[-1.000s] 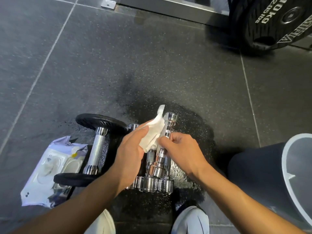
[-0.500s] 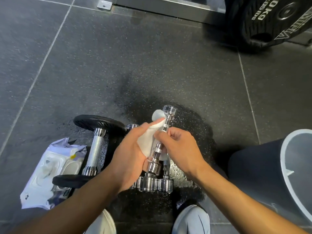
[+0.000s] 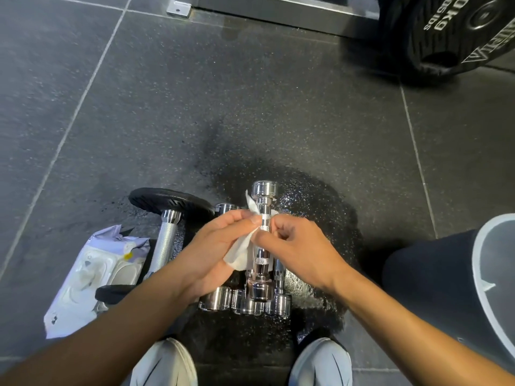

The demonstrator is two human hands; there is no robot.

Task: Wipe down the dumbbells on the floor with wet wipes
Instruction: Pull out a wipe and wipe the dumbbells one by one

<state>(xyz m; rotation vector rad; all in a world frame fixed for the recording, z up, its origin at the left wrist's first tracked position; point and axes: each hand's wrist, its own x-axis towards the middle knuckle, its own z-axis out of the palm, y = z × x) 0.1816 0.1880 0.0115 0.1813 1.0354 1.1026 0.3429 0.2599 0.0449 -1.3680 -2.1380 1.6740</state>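
A small chrome dumbbell (image 3: 263,213) is held up lengthwise above several other chrome dumbbells (image 3: 245,300) lying side by side on the wet dark floor. My left hand (image 3: 214,252) holds a white wet wipe (image 3: 242,253) pressed against the left side and underside of its handle. From the right, my right hand (image 3: 292,246) pinches the same knurled handle with fingertips. A larger dumbbell (image 3: 164,243) with black plates and a silver handle lies to the left.
A white pack of wet wipes (image 3: 94,277) lies on the floor at the left. A dark bin (image 3: 451,291) with a grey rim stands at the right. A black 10 kg weight plate (image 3: 451,32) and a metal frame rail (image 3: 273,6) are at the far top. My shoes (image 3: 320,363) are below.
The wipe has slid down the handle from the far head toward my palm, leaving the far chrome head bare. My right hand has shifted its pinch a little up the handle.
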